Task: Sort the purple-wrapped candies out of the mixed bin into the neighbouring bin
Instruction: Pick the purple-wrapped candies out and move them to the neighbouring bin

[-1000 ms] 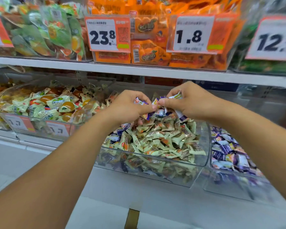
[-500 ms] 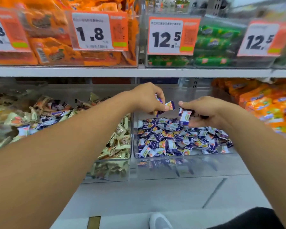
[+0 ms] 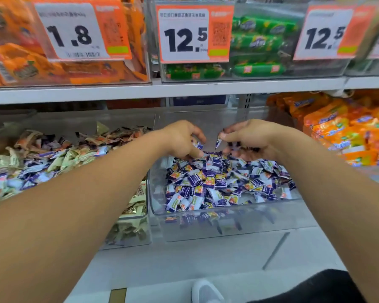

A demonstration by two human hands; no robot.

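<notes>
The mixed bin (image 3: 138, 235) at left holds beige-green and purple-wrapped candies (image 3: 42, 171). Beside it on the right, the neighbouring clear bin (image 3: 228, 226) is filled with purple-wrapped candies (image 3: 217, 182). Both my hands hover over the back of this purple bin. My left hand (image 3: 182, 138) has its fingers curled round a purple candy (image 3: 198, 145) between fingertips and thumb. My right hand (image 3: 249, 138) pinches another purple candy (image 3: 218, 142) at the thumb tip, and more purple wrappers show inside its curled fingers.
An upper shelf (image 3: 184, 88) with price tags 1.8 and 12.5 runs just above my hands. Orange packets (image 3: 348, 132) fill the bin to the right. Below lie the white shelf base, a grey shoe (image 3: 206, 291) and a dark trouser leg.
Both hands carried purple candies from the mixed bin rightward to above the purple bin. Since half a second ago they have dropped a little closer to the pile.
</notes>
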